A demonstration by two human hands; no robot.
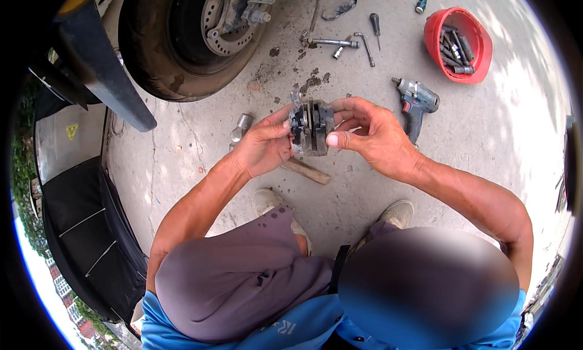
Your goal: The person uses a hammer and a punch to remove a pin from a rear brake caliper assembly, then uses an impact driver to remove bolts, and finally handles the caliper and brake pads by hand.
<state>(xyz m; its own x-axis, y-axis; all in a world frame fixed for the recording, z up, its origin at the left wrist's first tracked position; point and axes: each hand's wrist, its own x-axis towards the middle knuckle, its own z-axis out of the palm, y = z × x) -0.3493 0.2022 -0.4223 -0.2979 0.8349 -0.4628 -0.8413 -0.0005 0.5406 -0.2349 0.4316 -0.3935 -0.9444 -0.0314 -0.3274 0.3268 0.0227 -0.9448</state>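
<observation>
Both hands hold a dark, dirty brake caliper (311, 128) with its pads showing, above the concrete between my feet. My left hand (267, 140) grips its left side, thumb on the near face. On the right side, my right hand (373, 137) is closed with thumb in front and fingers behind. Beneath my left hand lies what looks like a hammer, with a metal head (242, 124) and a wooden handle (310, 170); the part between is hidden.
At upper left stands a wheel (146, 52) with a drilled brake disc (221, 31). A cordless impact wrench (416, 104) lies to the right, below a red helmet-shaped container (432, 37) of sockets. Wrenches (334, 43) and a screwdriver (375, 27) lie ahead.
</observation>
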